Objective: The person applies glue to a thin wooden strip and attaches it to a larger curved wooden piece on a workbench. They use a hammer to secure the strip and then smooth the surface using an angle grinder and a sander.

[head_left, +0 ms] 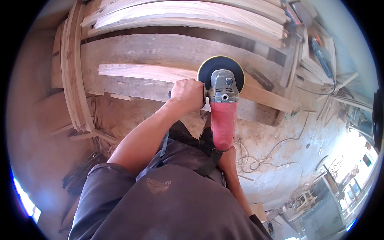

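A red and grey disc sander (224,124) is held out in front of my body, its round black pad with a yellow rim (240,69) over a long wooden strip (148,72). My left hand (187,94) is closed around the side handle, to the left of the grey gear head. At the rear end of the red body is my right hand (228,157), mostly hidden by the tool, its fingers out of sight. The strip lies on a thick worn plank (132,48) and runs left and right from beneath the pad.
Several pale boards (188,18) are stacked beyond the plank. More long strips (74,72) stand across its left end. A cable (276,148) loops over the dusty floor at right. Another power tool (322,58) lies at the far right among wood scraps.
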Tool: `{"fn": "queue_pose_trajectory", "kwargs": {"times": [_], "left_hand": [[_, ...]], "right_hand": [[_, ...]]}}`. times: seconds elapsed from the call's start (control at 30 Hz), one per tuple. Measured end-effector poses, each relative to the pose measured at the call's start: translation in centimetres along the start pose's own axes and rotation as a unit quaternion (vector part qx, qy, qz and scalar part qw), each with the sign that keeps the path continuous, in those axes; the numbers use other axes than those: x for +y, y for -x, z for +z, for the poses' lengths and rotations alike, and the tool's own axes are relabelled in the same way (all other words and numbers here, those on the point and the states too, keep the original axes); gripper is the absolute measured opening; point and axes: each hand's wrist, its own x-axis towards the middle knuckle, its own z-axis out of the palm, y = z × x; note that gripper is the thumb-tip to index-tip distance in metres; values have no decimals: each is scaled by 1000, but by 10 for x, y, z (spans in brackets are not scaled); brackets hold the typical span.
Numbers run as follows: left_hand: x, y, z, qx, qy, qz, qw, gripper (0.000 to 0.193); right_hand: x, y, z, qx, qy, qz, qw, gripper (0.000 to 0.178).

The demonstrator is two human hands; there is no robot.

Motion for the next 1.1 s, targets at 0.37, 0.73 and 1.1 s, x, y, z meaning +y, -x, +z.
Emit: {"fn": "queue_pose_trajectory", "kwargs": {"times": [0.37,0.73,1.1], "left_hand": [[-194,56,-27,-10,83,-155,984,31],[-285,99,-12,81,104,-245,961,25],[-115,68,4,-17,91,-192,977,36]], "right_hand": [[-79,-26,140,-61,30,-139,988,33],[-174,-46,170,-171,141,28,975,41],[-52,-21,50,-120,52,-62,989,38]]}}
